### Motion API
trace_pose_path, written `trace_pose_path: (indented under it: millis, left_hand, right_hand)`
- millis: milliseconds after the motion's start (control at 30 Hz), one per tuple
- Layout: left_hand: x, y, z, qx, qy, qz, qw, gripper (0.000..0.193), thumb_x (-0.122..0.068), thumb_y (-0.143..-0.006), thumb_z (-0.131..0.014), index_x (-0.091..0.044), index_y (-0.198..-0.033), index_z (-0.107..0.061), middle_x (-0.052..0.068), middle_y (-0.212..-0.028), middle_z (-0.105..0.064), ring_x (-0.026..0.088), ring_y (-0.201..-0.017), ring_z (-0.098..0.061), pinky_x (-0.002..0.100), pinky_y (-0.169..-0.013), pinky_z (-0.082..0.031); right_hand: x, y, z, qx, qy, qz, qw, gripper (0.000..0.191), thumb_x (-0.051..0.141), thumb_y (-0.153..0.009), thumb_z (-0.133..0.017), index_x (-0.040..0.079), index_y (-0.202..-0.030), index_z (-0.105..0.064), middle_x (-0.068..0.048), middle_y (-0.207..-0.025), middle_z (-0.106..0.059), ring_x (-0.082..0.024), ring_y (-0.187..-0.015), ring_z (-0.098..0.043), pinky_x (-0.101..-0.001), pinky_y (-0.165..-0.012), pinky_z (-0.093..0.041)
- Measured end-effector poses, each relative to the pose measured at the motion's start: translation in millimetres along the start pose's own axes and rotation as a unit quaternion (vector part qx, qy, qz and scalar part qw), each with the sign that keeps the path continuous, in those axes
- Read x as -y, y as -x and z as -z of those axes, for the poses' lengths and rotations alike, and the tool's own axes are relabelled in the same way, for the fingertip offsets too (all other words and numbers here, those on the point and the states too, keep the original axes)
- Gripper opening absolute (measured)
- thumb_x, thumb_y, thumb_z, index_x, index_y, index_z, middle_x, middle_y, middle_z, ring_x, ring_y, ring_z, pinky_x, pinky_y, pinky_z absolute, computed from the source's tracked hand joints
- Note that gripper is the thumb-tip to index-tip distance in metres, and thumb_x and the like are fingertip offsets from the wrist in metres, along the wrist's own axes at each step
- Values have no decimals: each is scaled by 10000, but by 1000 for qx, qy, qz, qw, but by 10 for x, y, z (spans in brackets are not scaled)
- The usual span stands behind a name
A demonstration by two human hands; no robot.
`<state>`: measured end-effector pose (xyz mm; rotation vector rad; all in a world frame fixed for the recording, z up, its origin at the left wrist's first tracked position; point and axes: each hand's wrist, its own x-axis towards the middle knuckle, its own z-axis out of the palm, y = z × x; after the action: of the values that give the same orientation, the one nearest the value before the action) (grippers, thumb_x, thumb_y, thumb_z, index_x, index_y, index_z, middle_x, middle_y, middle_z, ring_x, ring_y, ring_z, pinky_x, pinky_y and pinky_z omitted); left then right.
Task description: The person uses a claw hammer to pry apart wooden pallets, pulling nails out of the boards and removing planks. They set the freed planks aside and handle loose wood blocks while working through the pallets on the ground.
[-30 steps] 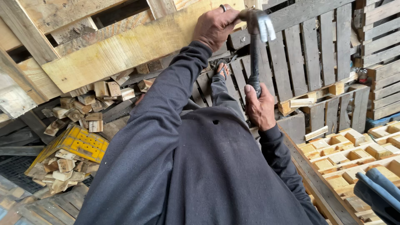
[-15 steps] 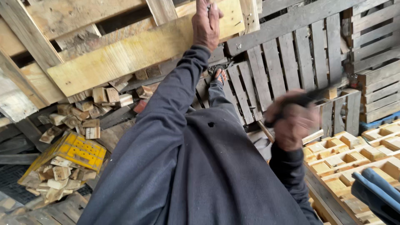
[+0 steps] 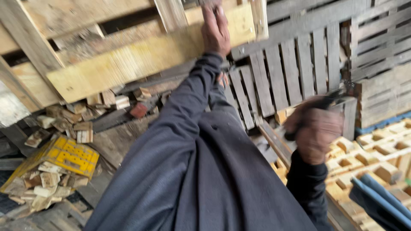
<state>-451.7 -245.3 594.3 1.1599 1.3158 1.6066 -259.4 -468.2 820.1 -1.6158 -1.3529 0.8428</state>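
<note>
My left hand (image 3: 216, 32) reaches up in a dark sleeve and presses flat on the end of a pale yellow wooden plank (image 3: 141, 64) that belongs to a tilted pallet. My right hand (image 3: 314, 132) is blurred, lower and to the right, with its fingers closed on the dark handle of a hammer (image 3: 336, 99). The hammer's head is smeared by motion and hard to make out. It is well clear of the plank, in front of the grey pallets (image 3: 299, 64).
Grey weathered pallets stand upright behind the hands. Loose wood blocks (image 3: 85, 124) lie heaped under the plank, and a yellow plastic crate (image 3: 70, 156) holds more scraps at lower left. Light new pallets (image 3: 376, 154) lie at right, with a blue object (image 3: 381, 201) at the corner.
My right hand has swung the hammer down and to the right, away from the plank's end. My left hand stays on the plank.
</note>
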Motion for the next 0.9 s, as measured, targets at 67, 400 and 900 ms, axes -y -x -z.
trace_pose_path:
  millis: [67,400,900]
  left_hand:
    - [15,30,8,4,26,0,1000,119,-189,-1181,-441,-93,-1245,-472,53,-736,-526,152,-598,-509,272,-609,-476]
    - [70,-77,-12,-17,-29,-62,997,173,-198,-1147,-453,-105,-1288,-486,134,-988,-656,332,-902,-687,283,-748,-533]
    - [143,48,63,9,-29,-53,998,254,-246,-1136,-437,-95,-1341,-436,132,-1026,-656,236,-828,-680,366,-781,-560]
  right_hand:
    - [101,-188,354,-69,-149,131,978,420,466,-1106,-445,60,-1042,-531,-106,-688,-509,-188,-485,-509,-323,-457,-493]
    - [-297,-130,-517,59,14,-310,949,212,250,-1078,-573,85,-945,-565,-52,-644,-565,-130,-515,-512,-271,-453,-425]
    - [-562,-105,-891,118,10,-308,944,260,327,-1122,-570,97,-1010,-526,-42,-738,-577,-148,-553,-541,-274,-525,-458]
